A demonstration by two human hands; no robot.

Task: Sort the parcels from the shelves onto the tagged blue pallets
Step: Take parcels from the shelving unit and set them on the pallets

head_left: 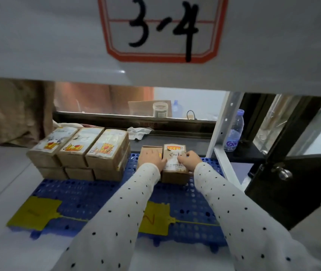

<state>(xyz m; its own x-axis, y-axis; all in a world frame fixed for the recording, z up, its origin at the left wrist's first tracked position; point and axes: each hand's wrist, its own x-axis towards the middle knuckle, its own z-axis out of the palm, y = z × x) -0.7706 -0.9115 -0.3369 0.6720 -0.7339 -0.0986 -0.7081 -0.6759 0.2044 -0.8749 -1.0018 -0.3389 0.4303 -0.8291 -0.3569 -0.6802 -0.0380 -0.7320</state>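
Note:
A blue plastic pallet (89, 194) lies on the floor with two yellow tags (34, 212) on its near edge. At its back left stand stacked brown parcels (81, 153) in two layers, white labels up. At the back right sit two more parcels side by side. My left hand (152, 158) lies flat on the plain brown parcel (149, 149). My right hand (189, 158) rests with curled fingers on the labelled parcel (173, 171) next to it. Both sleeves are white with dark dots.
A white shelf beam with a "3-4" label (161, 28) hangs overhead, very close. A white shelf upright (222, 130) stands right of the pallet, with a water bottle (234, 132) behind it. A dark cabinet door with a knob (282, 173) is at the right. Crumpled paper (138, 132) lies behind the pallet.

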